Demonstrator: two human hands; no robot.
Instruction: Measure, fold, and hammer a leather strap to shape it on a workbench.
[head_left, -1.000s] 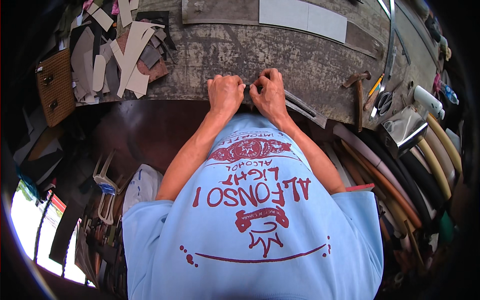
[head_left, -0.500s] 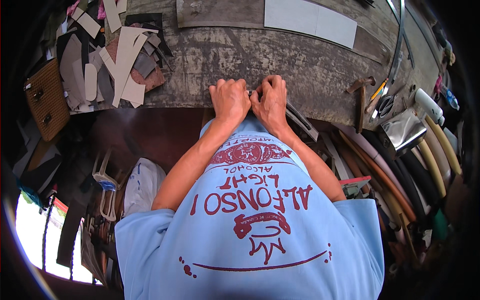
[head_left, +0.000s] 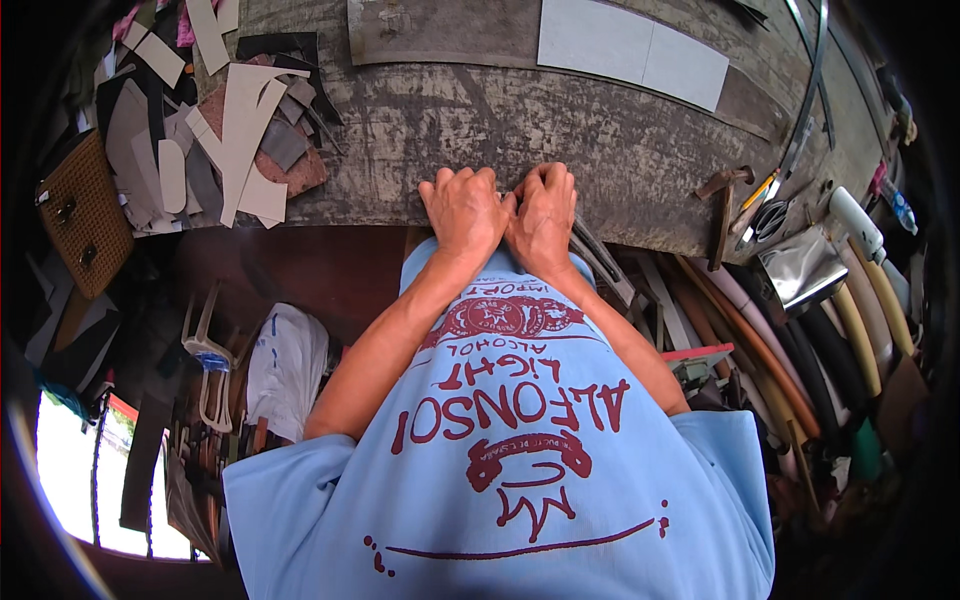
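Observation:
My left hand (head_left: 467, 208) and my right hand (head_left: 543, 212) rest side by side at the near edge of the worn wooden table (head_left: 430, 110). The fingers of both are curled in, and the two hands nearly touch at the thumbs. Whatever they hold is hidden under the knuckles. Just right of my right hand, a long narrow strip (head_left: 604, 262) juts out past the table edge toward me; its far end is hidden near the hand.
Cut leather and card pieces (head_left: 245, 140) heap at the left beside a woven brown panel (head_left: 85, 215). A hammer (head_left: 722, 205), a pencil (head_left: 760, 190) and scissors (head_left: 770, 218) lie right. Pale rectangular sheets (head_left: 632, 50) lie far back. Rolled materials (head_left: 775, 330) stand below right.
My two hands have come closer together, and the gap that showed between their fingertips is now covered. The whole view has shifted slightly.

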